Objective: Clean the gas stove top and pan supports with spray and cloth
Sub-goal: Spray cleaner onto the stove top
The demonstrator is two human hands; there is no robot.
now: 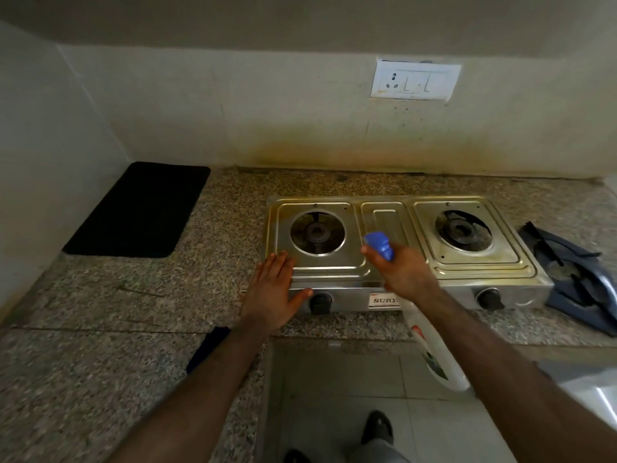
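A steel two-burner gas stove (474, 265) sits on the granite counter with its pan supports taken off. My right hand (404, 270) grips a white spray bottle (434, 349) with a blue trigger head, held over the stove's middle and pointing toward the left burner (317, 232). My left hand (275, 294) lies flat and open on the stove's front left corner, its thumb near the left knob (320, 303). The black pan supports (567, 279) lie on a blue-grey cloth (597, 275) right of the stove.
A black mat (140, 208) lies on the counter (117, 362) at the back left. A dark blue cloth (208, 347) shows beneath my left forearm. A switch socket (415, 80) is on the stained wall behind. The counter edge and tiled floor (334, 396) are below.
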